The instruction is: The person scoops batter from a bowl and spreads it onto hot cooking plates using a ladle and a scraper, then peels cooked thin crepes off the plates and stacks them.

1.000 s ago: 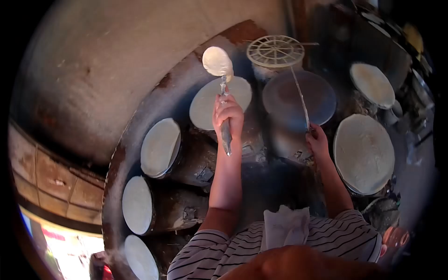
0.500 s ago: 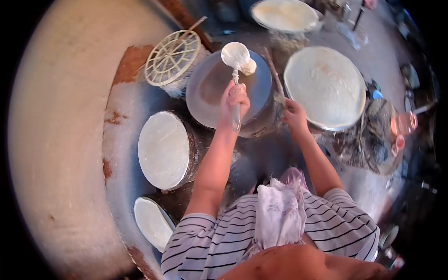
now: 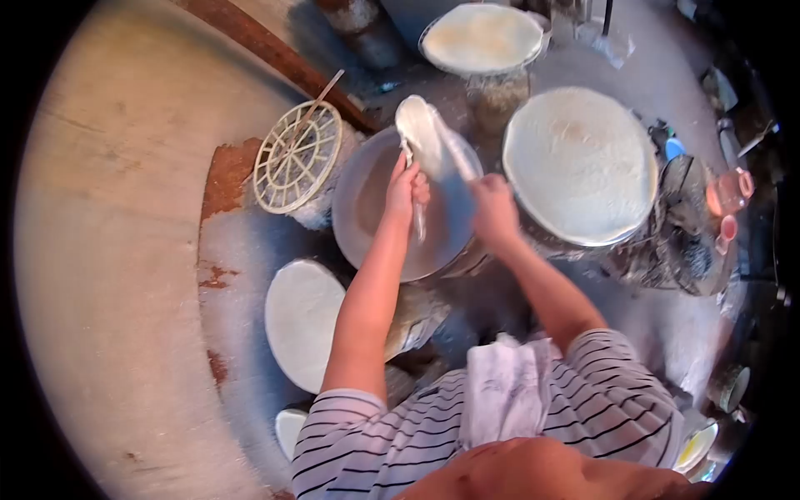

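My left hand (image 3: 407,193) is wrapped round the handle of a ladle (image 3: 408,115), whose bowl is coated with white batter. The ladle is tilted above a large round griddle (image 3: 357,196), grey with a brownish middle. Thick white batter (image 3: 427,148) hangs from the bowl's right side toward the griddle. In my right hand (image 3: 495,215) is a thin stick (image 3: 454,150), its upper end close to the ladle bowl and blurred by motion. Whether the stick touches the ladle, I cannot tell.
Right of the griddle is a wide white-covered round (image 3: 581,167). Another white round (image 3: 304,325) lies at lower left, and one more (image 3: 483,37) at the back. A round spoked rack (image 3: 298,157) leans left. A pink jug (image 3: 727,193) stands far right.
The ladle has tipped over, and its batter now trails down its right side. My right hand has moved left, bringing the stick from the griddle's right edge over to the ladle.
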Motion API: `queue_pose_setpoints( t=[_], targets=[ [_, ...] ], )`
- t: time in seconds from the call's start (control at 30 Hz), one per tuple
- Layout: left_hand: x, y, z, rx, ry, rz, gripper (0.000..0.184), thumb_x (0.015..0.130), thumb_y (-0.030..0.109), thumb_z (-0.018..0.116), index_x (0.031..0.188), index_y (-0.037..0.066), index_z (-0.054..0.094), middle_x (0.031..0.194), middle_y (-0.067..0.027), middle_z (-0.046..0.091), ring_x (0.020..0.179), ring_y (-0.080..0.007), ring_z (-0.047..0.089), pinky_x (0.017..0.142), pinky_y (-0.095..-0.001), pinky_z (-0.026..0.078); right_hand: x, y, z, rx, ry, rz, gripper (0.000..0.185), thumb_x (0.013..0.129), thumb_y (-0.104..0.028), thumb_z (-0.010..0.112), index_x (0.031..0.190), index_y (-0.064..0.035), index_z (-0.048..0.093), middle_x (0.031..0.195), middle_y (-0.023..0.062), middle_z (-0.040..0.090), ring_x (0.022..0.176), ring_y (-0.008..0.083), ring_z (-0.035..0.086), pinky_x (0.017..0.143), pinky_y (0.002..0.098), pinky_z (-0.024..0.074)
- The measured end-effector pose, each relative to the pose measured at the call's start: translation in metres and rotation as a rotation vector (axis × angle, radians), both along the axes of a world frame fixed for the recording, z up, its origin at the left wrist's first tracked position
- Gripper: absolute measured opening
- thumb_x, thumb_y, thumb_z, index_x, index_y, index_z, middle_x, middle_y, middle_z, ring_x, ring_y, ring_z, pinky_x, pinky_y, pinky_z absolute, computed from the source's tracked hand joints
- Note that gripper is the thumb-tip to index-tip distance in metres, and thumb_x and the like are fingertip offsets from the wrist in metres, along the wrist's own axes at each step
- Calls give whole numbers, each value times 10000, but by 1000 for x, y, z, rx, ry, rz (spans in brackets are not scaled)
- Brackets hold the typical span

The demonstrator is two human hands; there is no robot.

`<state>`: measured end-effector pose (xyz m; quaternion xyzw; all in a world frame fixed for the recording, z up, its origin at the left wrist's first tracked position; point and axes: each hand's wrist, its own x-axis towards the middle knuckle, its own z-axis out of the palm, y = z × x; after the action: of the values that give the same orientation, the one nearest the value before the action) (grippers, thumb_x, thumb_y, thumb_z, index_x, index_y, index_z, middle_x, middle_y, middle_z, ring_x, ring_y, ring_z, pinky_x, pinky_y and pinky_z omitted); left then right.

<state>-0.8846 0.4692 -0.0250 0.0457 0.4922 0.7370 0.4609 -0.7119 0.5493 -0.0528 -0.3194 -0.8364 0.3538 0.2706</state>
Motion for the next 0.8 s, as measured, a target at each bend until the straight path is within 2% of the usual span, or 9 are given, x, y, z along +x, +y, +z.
queue_pose_setpoints(
  t=[0.13,0.23,0.37,0.5,0.57,0.63,0.67,0.77,0.8],
  targets=[
    [-3,-29,11,-135,152,29,556,944,99,462,1444,253,274,607,13,398,421,-61,357,353,-218,296,30,-26,-15,38,-49,106,401,717,47,507,1102,-30,590,1075,134,539,1023,338,513,858,396,460],
    [-4,-39,5,-226,327,94,562,938,86,459,1449,223,271,573,11,385,394,-71,345,346,-232,292,-7,-22,-18,54,-3,205,390,729,42,502,1099,-38,597,1077,124,552,1027,330,515,851,385,466],
    [-17,-72,-3,-314,470,142,564,929,76,476,1447,167,273,545,11,376,374,-80,356,335,-245,304,15,15,-18,190,-21,103,310,738,21,517,1004,-56,656,1020,92,606,987,308,549,825,377,482],
    [-16,-88,-8,-375,551,133,584,917,64,491,1449,152,267,524,12,372,372,-77,354,331,-253,316,-14,-14,-19,83,35,220,332,733,30,502,1023,-48,644,1040,108,608,994,316,561,812,386,487],
    [-15,-87,-13,-574,683,174,558,908,61,500,1430,158,328,528,-6,406,363,-94,378,335,-267,332,-45,-7,0,220,-72,233,331,736,32,506,1019,-55,654,1014,97,619,964,317,568,807,392,489],
    [-20,-94,-9,-797,848,176,541,903,68,510,1415,168,368,535,-17,433,358,-103,392,340,-274,343,-41,17,-21,239,-47,181,314,737,27,518,993,-73,669,985,81,626,908,307,569,794,392,493],
    [-21,-110,-10,-810,887,191,533,890,141,540,1399,214,402,654,-40,575,369,-156,454,380,-307,417,-28,20,-30,246,-55,177,301,729,29,531,968,-81,676,978,78,627,910,300,569,787,390,493],
    [-3,-143,7,-855,844,183,523,896,162,534,1399,214,401,637,-54,568,362,-147,446,378,-297,411,-23,-19,-14,6,10,245,304,730,24,524,987,-60,662,979,105,616,949,325,579,790,403,483],
    [6,-147,11,-783,747,238,543,899,95,537,1409,203,384,543,-22,446,353,-103,393,346,-272,347,-38,-24,-17,57,72,285,260,742,-6,532,959,-53,668,977,110,622,918,330,587,794,404,479]
  ],
)
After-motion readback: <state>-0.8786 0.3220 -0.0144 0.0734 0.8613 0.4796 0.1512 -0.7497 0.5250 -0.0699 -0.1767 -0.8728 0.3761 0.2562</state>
